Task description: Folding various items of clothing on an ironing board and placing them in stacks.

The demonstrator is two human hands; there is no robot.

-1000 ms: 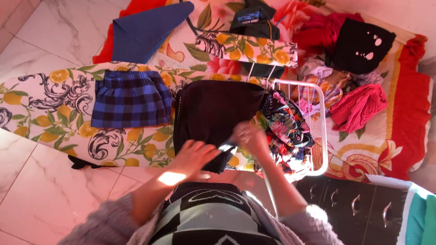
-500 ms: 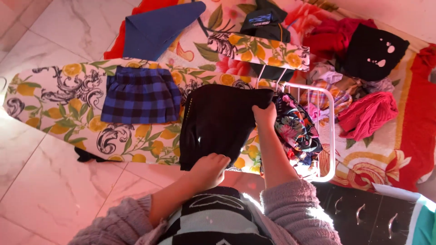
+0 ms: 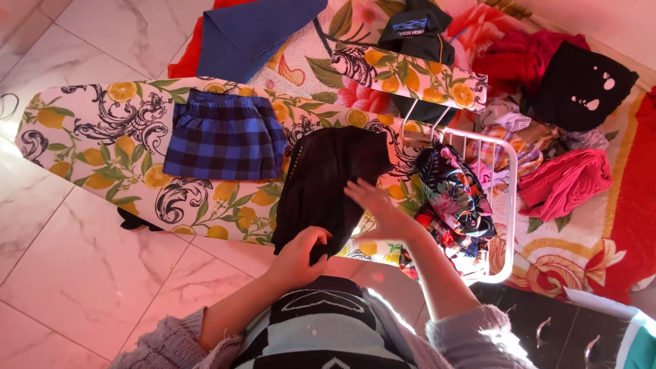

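1. At far left I see an ironing board [image 3: 89,130] with an orange-and-leaf print cover, set over a pale marble floor [image 3: 82,273].
2. A folded blue-and-black plaid garment [image 3: 225,137] lies flat on the board, just beside the black one and apart from both hands.
3. The left hand [image 3: 301,249] is curled shut on the near hem of a black garment [image 3: 328,184], fingers pinching the cloth at the board's near edge.
4. That black garment lies across the board (its lower part hangs past the near edge).
5. The right hand [image 3: 372,205] rests flat and open on the garment's right side, fingers spread, gripping nothing.
6. Right of it, a white wire rack [image 3: 509,205] carries a floral-print cloth [image 3: 451,195].
7. Further right, a crumpled pink garment [image 3: 564,184] and a black top [image 3: 581,85] lie on a red-bordered floral mat [image 3: 635,205].
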